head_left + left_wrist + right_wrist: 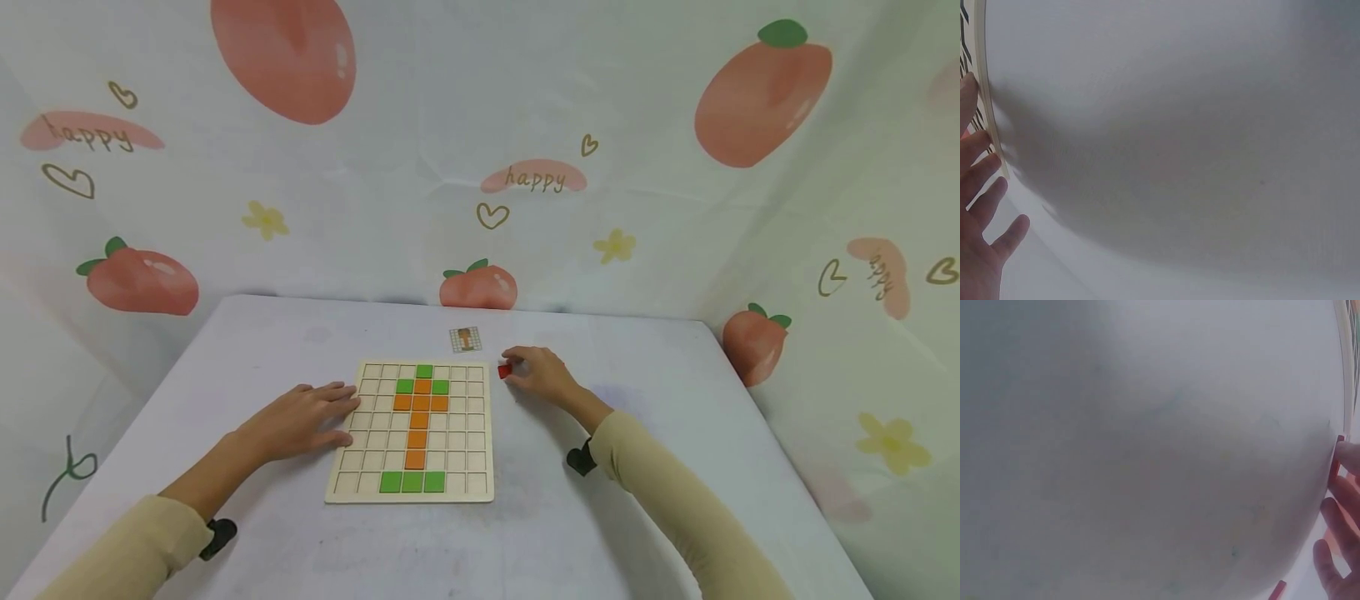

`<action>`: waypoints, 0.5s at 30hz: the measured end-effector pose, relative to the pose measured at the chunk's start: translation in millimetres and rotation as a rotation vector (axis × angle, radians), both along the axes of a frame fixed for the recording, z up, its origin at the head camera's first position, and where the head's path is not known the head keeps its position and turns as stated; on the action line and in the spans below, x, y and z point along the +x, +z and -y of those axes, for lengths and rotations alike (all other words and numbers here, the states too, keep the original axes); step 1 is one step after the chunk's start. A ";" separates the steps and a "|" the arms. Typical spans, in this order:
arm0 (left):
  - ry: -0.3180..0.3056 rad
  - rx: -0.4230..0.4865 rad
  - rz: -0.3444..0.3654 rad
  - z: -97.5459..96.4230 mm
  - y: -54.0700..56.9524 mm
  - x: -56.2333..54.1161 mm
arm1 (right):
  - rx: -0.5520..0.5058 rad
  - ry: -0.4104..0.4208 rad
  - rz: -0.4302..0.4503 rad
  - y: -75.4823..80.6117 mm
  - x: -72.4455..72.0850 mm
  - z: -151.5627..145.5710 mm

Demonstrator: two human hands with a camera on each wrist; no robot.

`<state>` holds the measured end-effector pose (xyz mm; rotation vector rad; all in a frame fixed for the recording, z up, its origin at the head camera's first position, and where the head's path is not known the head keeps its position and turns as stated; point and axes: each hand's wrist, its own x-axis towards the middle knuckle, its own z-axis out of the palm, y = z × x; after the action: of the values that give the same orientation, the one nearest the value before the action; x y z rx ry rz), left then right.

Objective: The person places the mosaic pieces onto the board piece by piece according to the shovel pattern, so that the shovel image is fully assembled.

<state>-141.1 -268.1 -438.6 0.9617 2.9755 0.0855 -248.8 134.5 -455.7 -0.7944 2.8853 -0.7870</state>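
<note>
A pale square grid board (472, 433) lies on the table. Orange tiles (417, 421) form a column with a crossbar, green tiles (412, 482) line its foot, and more green ones surround its top. My left hand (300, 423) rests at the board's left edge, fingers extended; in the left wrist view its fingertips (985, 161) meet the rim. Just past the board's upper right corner, my right hand (543, 375) pinches a small red tile (504, 371) between thumb and fingers. In the right wrist view that red tile (1335, 464) stands close to the table surface.
Behind the board lies a small picture card (465, 338) showing a gridded orange figure. A short red piece (1277, 590) appears at the bottom of the right wrist view. White cloth with fruit prints (480, 287) hangs behind the table (637, 367).
</note>
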 end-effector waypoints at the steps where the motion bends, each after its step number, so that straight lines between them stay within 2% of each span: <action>1: -0.001 -0.001 0.001 0.1 0.2 0.2 | -0.001 0.003 0.000 0.2 0.5 -0.7; 15: -0.002 0.000 0.014 0.0 2.0 0.5 | -0.011 0.061 0.005 -0.4 12.2 -5.7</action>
<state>-140.6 -268.1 -436.6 0.9595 2.9617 0.0918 -236.6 140.2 -456.2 -0.8757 2.8401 -0.7986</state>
